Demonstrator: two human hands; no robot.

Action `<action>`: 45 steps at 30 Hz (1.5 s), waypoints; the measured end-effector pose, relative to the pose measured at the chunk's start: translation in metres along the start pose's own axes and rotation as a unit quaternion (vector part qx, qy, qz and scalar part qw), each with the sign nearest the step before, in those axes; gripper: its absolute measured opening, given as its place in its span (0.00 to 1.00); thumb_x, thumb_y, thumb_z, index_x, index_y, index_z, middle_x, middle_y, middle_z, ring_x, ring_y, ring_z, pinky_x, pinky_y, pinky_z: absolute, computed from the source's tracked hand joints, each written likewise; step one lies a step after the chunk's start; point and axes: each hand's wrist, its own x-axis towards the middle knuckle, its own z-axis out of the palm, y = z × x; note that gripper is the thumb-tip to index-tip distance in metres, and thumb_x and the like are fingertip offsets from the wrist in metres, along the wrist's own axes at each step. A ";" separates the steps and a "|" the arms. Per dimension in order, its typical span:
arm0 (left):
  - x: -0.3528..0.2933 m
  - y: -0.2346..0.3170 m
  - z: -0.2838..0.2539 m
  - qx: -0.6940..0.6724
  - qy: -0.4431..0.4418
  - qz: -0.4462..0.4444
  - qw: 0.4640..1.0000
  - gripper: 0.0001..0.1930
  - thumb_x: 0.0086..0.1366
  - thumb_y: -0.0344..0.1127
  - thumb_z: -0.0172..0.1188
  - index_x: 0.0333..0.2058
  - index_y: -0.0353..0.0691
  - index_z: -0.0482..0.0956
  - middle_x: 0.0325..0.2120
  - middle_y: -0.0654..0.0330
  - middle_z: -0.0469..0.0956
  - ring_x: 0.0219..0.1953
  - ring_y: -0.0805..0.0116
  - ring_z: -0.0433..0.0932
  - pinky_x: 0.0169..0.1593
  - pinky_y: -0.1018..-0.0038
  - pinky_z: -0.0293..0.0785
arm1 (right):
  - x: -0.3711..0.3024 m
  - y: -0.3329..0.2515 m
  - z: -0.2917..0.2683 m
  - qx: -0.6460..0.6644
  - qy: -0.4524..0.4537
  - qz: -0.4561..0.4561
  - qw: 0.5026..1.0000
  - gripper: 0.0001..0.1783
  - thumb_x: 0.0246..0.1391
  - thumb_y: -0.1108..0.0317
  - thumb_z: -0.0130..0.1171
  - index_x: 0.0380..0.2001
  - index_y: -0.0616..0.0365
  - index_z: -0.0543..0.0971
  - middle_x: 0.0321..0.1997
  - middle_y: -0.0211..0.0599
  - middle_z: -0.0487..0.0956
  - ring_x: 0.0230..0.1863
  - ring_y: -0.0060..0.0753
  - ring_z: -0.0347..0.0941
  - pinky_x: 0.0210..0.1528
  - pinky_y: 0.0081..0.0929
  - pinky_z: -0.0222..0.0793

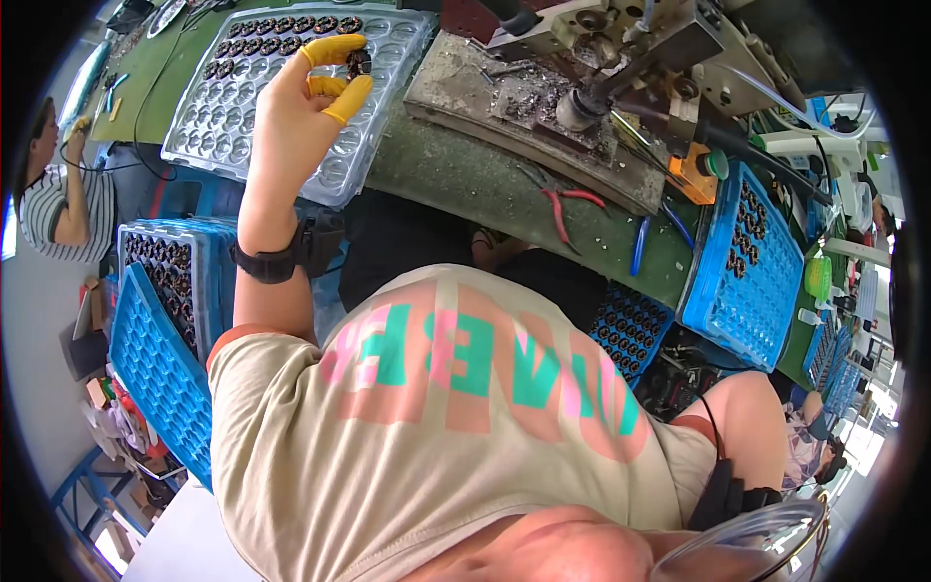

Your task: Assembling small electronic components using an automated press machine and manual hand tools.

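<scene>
My left hand (315, 102) is raised over a clear plastic tray (208, 131) on the bench, with yellow covers on its fingertips. Thumb and fingers pinch a small stator (359, 64), a dark round part with copper-coloured bits. Rows of similar stators (276, 46) fill the far pockets of that tray; many nearer pockets hold none. A black band circles my left wrist. On the other side, my right arm (742, 422) shows bent by my body, and its hand is out of sight.
A metal press (582, 107) stands on a chip-strewn base right of the tray. Red-handled pliers (558, 213) lie in front. Blue trays (747, 276) holding stators stand at the right; more trays (165, 339) are stacked at the left. Another person (68, 199) works at the far left.
</scene>
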 end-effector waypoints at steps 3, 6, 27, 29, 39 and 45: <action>0.000 0.002 0.003 -0.004 0.006 0.007 1.000 0.19 0.56 0.27 0.66 0.48 0.42 0.78 0.31 0.65 0.77 0.25 0.85 0.72 0.29 0.87 0.68 | 0.004 0.002 0.001 -0.007 -0.004 0.007 1.000 0.07 0.53 0.73 0.53 0.34 0.63 0.76 0.27 0.40 0.76 0.32 0.35 0.74 0.48 0.32 0.69; -0.005 0.004 0.006 -0.015 0.005 0.003 1.000 0.19 0.55 0.27 0.65 0.48 0.39 0.77 0.33 0.64 0.77 0.26 0.83 0.72 0.30 0.86 0.70 | 0.001 0.006 -0.002 -0.004 -0.010 0.007 1.000 0.07 0.53 0.73 0.53 0.34 0.63 0.76 0.27 0.40 0.76 0.32 0.35 0.74 0.48 0.32 0.69; -0.002 0.004 0.013 0.030 -0.010 0.061 0.998 0.18 0.55 0.27 0.65 0.46 0.39 0.79 0.33 0.62 0.73 0.30 0.76 0.74 0.34 0.81 0.76 | 0.008 0.007 -0.007 -0.016 -0.020 0.027 0.999 0.08 0.52 0.74 0.54 0.36 0.63 0.76 0.30 0.40 0.77 0.34 0.34 0.74 0.47 0.31 0.69; -0.002 0.003 0.013 0.042 -0.015 0.070 0.997 0.18 0.54 0.27 0.65 0.46 0.39 0.79 0.33 0.62 0.73 0.30 0.76 0.74 0.34 0.81 0.75 | 0.009 0.007 -0.007 -0.018 -0.021 0.029 0.999 0.08 0.52 0.74 0.54 0.37 0.63 0.76 0.31 0.40 0.77 0.34 0.34 0.74 0.47 0.31 0.69; -0.007 0.008 0.012 0.076 -0.011 0.088 0.993 0.18 0.54 0.28 0.66 0.45 0.41 0.79 0.31 0.62 0.72 0.27 0.75 0.73 0.32 0.81 0.73 | 0.009 0.009 -0.007 -0.022 -0.027 0.031 0.999 0.09 0.52 0.75 0.55 0.37 0.63 0.76 0.32 0.40 0.77 0.35 0.34 0.75 0.47 0.30 0.69; -0.008 0.008 0.012 0.078 -0.011 0.081 0.994 0.18 0.54 0.29 0.66 0.46 0.41 0.79 0.30 0.62 0.71 0.26 0.74 0.73 0.31 0.81 0.73 | 0.012 0.010 -0.006 -0.023 -0.032 0.030 0.999 0.09 0.52 0.75 0.55 0.38 0.63 0.76 0.33 0.40 0.77 0.35 0.33 0.75 0.47 0.30 0.69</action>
